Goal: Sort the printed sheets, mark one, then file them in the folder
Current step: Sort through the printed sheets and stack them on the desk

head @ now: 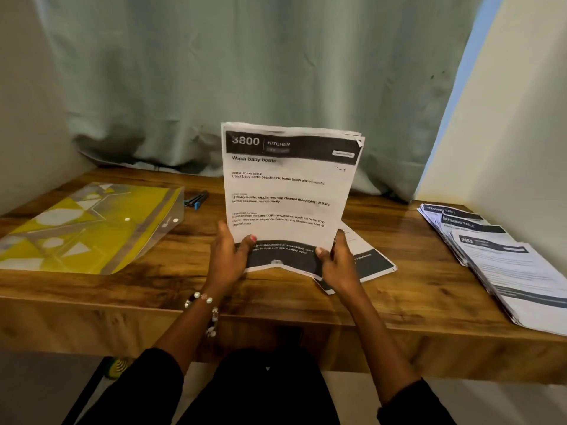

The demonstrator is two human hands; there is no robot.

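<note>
Head view, nearest first: two dark sleeves reach forward over the near edge of the wooden desk [122, 305], the left wrist wearing a beaded bracelet [206, 308]. Left hand [228, 259] and right hand [336, 265] each pinch a bottom corner of a bundle of printed sheets [291, 191], thumbs on the front, fingers curled behind. That bundle stands nearly upright at the desk's middle, its front page headed "3800 KITCHEN" and "Wash baby bottle". Just behind and right of the right hand, a few more sheets [372, 265] lie flat on the wood. At the right end a fanned stack of pages [506, 265] lies by the wall. On the left lies a yellow-patterned clear folder [86, 228], flat, and just beyond its right edge a dark pen with blue trim [196, 200]. Farthest back hangs a pale green curtain [245, 72].
</note>
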